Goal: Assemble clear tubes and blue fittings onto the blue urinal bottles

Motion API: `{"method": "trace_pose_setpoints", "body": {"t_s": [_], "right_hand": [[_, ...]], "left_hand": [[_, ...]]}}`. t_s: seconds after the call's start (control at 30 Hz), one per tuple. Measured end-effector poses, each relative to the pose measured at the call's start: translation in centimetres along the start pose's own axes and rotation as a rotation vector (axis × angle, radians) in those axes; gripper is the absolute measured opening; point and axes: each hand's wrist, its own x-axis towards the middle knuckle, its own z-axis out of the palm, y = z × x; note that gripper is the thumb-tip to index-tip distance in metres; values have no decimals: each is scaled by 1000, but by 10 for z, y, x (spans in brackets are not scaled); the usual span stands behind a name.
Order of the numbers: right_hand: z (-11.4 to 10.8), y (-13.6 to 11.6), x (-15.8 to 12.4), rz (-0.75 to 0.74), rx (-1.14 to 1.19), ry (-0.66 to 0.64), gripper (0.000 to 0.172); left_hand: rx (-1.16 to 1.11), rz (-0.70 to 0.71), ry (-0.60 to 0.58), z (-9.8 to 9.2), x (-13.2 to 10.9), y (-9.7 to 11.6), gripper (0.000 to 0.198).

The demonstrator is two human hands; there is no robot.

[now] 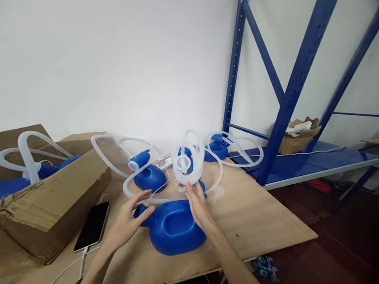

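Note:
A blue plastic bottle (175,228) lies on the plywood table (261,222) right in front of me. A coil of translucent white tubing (187,161) stands above it. My right hand (198,204) pinches the lower edge of that coil, fingers closed on it. My left hand (131,217) reaches to the bottle's neck with fingers spread, touching a loop of the tube. Two more blue bottles (149,174) with white tubes sit further back, one at the far edge (216,149).
An open cardboard box (46,202) at the left holds more blue bottles and tubes (29,159). A black phone (92,226) on a white cable lies beside it. Blue metal shelving (287,100) with a small carton (297,137) stands at the right; dark floor lies below.

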Motion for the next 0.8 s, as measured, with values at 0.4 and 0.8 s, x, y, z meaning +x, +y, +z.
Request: {"method": "trace_pose_setpoints", "body": {"t_s": [0.4,0.8], "right_hand": [[-42,-63,38,-26,404,-38,40],[-12,-76,42,17,490,18,31]], "left_hand": [[569,112,-112,1,1,17,33],[356,343,111,43,53,48,78]]}}
